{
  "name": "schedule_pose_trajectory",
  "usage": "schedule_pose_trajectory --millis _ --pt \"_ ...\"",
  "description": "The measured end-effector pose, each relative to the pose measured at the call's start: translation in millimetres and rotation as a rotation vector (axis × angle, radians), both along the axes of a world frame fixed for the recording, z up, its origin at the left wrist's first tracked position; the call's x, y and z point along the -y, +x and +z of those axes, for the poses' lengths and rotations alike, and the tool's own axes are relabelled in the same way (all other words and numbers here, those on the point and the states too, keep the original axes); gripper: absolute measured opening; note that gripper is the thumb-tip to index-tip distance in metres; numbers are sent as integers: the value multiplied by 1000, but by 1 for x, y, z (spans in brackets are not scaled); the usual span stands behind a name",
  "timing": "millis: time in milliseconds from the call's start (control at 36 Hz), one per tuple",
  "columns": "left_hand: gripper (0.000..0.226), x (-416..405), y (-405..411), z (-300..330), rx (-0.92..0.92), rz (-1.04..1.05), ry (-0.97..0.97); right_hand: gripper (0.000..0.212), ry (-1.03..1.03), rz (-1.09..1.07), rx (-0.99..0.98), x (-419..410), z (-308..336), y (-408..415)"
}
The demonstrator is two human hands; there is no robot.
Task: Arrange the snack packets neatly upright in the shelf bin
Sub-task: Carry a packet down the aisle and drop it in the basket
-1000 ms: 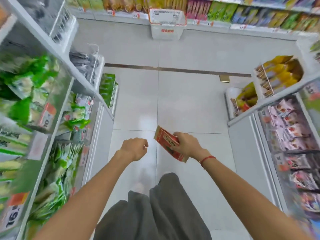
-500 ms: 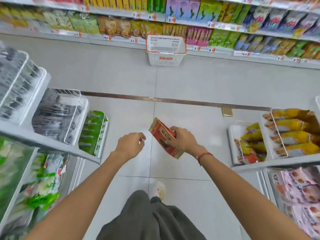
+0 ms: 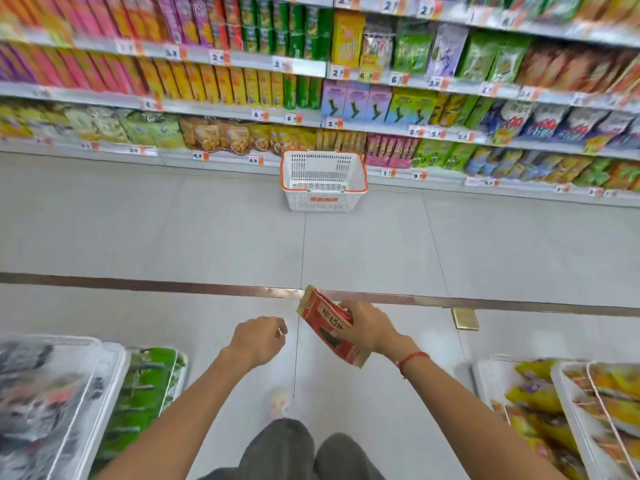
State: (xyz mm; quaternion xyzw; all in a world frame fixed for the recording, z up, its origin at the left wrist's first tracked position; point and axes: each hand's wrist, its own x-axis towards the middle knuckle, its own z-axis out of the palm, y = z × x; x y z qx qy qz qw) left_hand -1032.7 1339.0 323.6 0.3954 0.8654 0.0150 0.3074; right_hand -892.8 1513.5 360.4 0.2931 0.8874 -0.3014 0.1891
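Here the right hand (image 3: 369,329) grips a red snack packet (image 3: 329,325), fingers curled over its right edge and face, the thumb side hidden behind the pack. The packet is tilted, its tan top corner pointing far and left, its lower end near the wrist, where a red string bracelet (image 3: 412,358) sits. It is held in the air above the pale tiled floor (image 3: 207,237), well apart from every bin and shelf. The left hand (image 3: 258,339) hangs just left of the packet without touching it; its fingers are loosely curled inward and hold nothing. On the far side of the aisle a white shopping basket (image 3: 323,180) with an orange rim stands on the floor against the bottom of a long shelf unit (image 3: 242,60) stocked with coloured snack bags and boxes, blurred. A brown strip (image 3: 138,284) crosses the floor from left to right just beyond the hands. At the near left a wire bin (image 3: 104,375) holds dark packets, with green packets (image 3: 145,389) beside it; at the near right another wire bin (image 3: 571,407) holds yellow packets (image 3: 540,396). Grey trousers (image 3: 284,452) show at the bottom edge.
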Motion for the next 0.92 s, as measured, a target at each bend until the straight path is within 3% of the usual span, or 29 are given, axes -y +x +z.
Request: schedule_pose_trajectory --millis 194,472,722,917 --pt "27 -118 -95 17 14 -3 67 36 -62 -166 -61 -118 8 -83" --pt "27 -292 -218 25 -5 107 150 40 32 -111 -52 -307 7 -216" --pt "30 -419 -333 30 196 24 -72 42 45 2 53 -440 4 -334" --pt "32 -500 -432 11 186 24 -82 43 50 53 57 -516 -11 -437"
